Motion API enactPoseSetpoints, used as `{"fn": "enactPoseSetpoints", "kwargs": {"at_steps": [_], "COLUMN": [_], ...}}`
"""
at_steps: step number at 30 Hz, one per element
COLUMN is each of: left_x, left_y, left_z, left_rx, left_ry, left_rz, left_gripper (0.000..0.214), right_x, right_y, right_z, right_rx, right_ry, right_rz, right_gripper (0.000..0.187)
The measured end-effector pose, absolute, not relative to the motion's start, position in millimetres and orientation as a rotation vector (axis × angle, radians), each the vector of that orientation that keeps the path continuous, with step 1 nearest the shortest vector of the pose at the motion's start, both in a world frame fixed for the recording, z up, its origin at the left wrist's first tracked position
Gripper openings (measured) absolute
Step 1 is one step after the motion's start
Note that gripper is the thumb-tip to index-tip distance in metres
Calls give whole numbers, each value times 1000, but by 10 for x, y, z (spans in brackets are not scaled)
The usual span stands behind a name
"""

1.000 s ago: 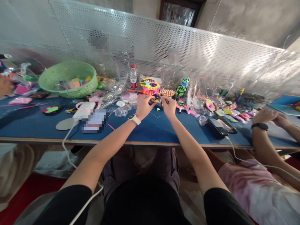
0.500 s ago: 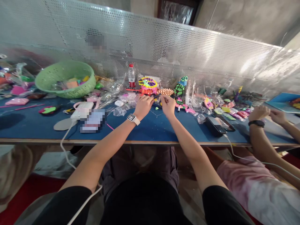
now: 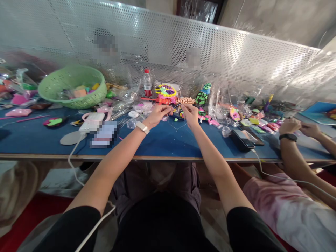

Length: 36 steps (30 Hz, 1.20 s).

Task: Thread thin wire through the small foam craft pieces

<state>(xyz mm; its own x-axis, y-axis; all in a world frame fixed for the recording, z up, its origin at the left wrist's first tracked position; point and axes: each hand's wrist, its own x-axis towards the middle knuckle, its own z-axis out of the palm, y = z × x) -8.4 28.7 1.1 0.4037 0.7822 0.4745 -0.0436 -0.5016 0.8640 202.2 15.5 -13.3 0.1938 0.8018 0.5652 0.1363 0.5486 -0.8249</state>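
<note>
Both drawn narrow (whether gripping anything, we cannot tell), left hand (image 3: 156, 115) and right hand (image 3: 191, 114) flank a dark piece (image 3: 181, 114), probably light, soft, best pinched edgewise.

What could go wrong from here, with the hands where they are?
The small green piece lies on the table close to the left hand and right hand; a finger might brush it away. The white cord crosses the left sleeve, so lifting that arm could tug it.
</note>
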Motion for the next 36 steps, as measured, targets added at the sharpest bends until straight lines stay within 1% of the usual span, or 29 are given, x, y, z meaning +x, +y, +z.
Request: {"fn": "enactPoseSetpoints", "kwargs": {"at_steps": [3,5,8,11,13,18,30,36], "left_x": [-51,-29,-23,-35,-38,-34,-18,-15], "left_y": [267,220,149,137,161,213,250,193], "left_z": [-25,-39,-48,-49,-50,-64,-76,-29], "left_rx": [1748,1863,2219,2540,2639,2669,2620,2622], "left_ry": [699,817,997,1102,1143,1175,1172,1239], "left_rz": [1218,1378,1609,1608,1583,1633,1617,1571], "left_gripper": [23,19,14,8,13,23,24,23], "right_x": [1993,1957,1896,1852,1836,1812,1789,1760], "right_y": [154,130,76,21,-8,-49,-63,21], "right_z": [-150,-151,-143,-127,-114,-92,-99,-161], "right_rx": [-900,-896,-929,-998,-1018,-1049,-1038,-968], "right_ry": [-1299,-1276,-1255,-1273,-1284,-1324,-1305,-1252], "right_rz": [528,448,380,370,353,298,282,387], "right_gripper": [45,44,44,43,44,45,31,34]}}
